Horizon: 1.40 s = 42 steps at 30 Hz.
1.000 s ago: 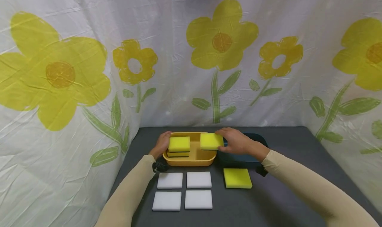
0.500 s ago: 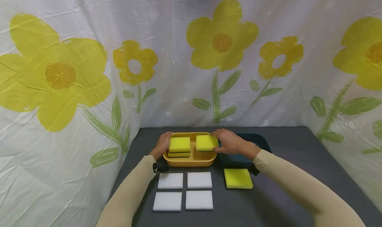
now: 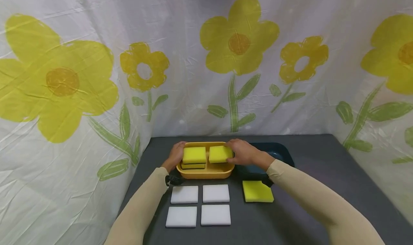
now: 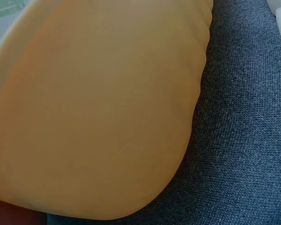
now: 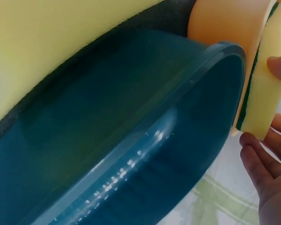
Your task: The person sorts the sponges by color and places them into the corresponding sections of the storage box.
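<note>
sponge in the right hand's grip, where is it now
In the head view, the yellow scouring sponge is at the right half of the yellow tub, between the stacked sponges and the dark blue tub.

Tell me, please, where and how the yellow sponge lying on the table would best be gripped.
I'd pinch the yellow sponge by its left and right edges, coming down from above on the near side. It lies flat, so its underside is hard to reach; dark tabletop shows along both edges, while the blue tub sits just beyond.
</note>
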Each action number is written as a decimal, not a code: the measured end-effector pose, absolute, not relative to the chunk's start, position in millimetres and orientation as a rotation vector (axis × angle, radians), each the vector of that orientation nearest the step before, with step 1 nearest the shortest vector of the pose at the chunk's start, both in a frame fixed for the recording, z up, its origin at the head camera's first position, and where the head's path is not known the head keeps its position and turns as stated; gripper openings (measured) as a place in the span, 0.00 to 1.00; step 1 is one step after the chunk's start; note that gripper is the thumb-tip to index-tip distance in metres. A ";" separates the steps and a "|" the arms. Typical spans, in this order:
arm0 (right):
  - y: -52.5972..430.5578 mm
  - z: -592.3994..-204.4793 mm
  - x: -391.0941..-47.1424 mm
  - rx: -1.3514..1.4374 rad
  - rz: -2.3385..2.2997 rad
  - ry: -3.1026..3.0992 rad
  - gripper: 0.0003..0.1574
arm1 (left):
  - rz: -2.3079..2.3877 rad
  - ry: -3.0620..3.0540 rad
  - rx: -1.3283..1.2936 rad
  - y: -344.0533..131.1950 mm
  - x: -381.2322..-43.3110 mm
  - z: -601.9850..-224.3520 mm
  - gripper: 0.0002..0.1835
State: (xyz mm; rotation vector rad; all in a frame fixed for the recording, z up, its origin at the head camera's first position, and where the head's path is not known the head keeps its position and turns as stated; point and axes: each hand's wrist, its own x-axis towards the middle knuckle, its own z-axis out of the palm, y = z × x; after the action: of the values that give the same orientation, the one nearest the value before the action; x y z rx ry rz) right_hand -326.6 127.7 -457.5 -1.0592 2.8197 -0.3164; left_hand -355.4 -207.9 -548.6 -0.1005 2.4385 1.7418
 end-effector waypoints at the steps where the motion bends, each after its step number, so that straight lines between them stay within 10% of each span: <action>1: 126.3 -458.6 -327.5 -1.065 -0.321 2.816 0.41 | 1.743 2.437 -0.099 -208.0 -355.1 -548.1 0.27; 42: 105.4 -482.2 -331.4 -1.120 -0.227 2.803 0.36 | 1.740 2.451 -0.108 -207.2 -357.5 -548.8 0.27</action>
State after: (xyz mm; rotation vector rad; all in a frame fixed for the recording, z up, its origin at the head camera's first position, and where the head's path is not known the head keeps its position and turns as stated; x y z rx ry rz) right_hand -331.4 105.4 -482.2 -1.1203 2.8034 -0.2269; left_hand -357.5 -207.2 -548.8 -0.1080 2.4515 1.7402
